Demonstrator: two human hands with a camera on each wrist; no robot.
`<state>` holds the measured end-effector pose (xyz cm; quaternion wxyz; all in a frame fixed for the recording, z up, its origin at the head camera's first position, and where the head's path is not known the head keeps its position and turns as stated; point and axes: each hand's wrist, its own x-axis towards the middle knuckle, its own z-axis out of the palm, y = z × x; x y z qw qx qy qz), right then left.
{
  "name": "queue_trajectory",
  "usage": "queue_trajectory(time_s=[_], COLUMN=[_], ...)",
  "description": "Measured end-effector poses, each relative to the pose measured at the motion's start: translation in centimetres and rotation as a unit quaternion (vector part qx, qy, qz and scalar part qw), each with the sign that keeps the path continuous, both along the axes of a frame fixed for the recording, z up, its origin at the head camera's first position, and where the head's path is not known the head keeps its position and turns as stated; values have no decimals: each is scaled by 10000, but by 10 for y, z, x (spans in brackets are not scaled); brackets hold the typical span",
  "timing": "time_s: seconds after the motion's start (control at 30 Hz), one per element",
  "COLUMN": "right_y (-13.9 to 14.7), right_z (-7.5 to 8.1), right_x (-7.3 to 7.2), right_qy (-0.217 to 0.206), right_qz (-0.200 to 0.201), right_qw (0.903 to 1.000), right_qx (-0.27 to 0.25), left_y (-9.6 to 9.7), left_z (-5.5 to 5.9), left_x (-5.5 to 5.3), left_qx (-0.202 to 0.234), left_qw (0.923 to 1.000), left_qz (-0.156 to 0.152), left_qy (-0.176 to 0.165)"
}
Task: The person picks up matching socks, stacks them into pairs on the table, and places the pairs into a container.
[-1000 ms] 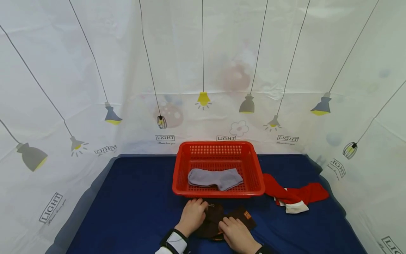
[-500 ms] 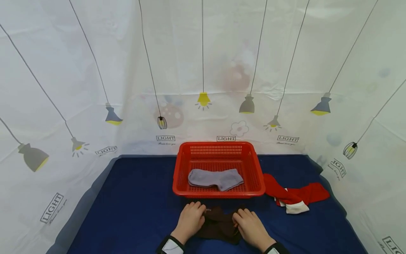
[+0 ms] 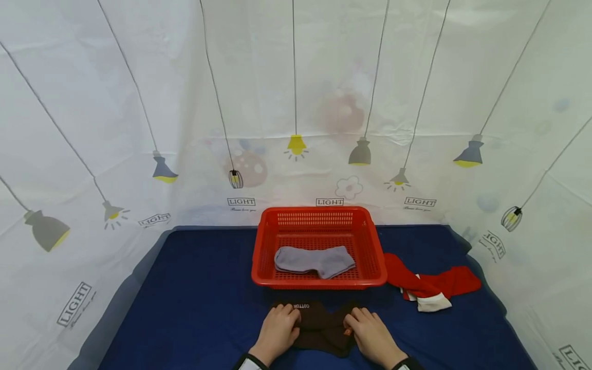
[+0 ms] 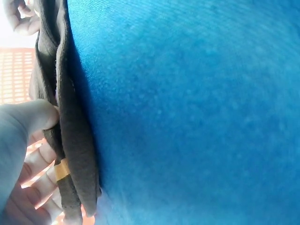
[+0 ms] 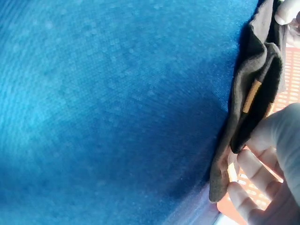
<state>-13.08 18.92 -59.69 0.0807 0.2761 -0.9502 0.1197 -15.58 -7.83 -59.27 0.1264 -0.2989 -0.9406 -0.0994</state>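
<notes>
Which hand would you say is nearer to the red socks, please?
Right. The right hand is left of the red socks and lower in the head view, gripping the brown socks; the left hand grips them too, but farther left.

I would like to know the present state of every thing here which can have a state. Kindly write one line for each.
Red basket: upright, open-topped, holding socks
Light grey socks: lying flat inside the basket
Brown socks: overlapping, held by both hands
Red-and-white socks: crossed loosely beside the basket
Left hand: pinching brown fabric
Right hand: pinching brown fabric
</notes>
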Motion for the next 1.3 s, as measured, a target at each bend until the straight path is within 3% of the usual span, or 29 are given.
queue_trajectory(time_s=[0.2,0.43,0.7,0.9,1.3], right_y=[0,-3,-11,-14,-16], right_z=[2,4,4,4,2], right_x=[0,2,7,8,6], right_qy=[-143,-83,-348,-567,-494], right_qz=[-219,-522,-533,-546,-652], right_qw=[9996,9984,9977,9965,9965], right_qx=[-64,-175,-250,-297,-195], left_y=[-4,-14,-23,-28,-29], left_z=[2,2,1,-3,-2], left_x=[0,6,4,1,-5], left_qx=[47,246,191,85,41], left_qw=[9997,9997,9997,9996,9999], left_qz=[-3,-9,-92,102,126], left_qy=[-240,-58,-114,-258,-33])
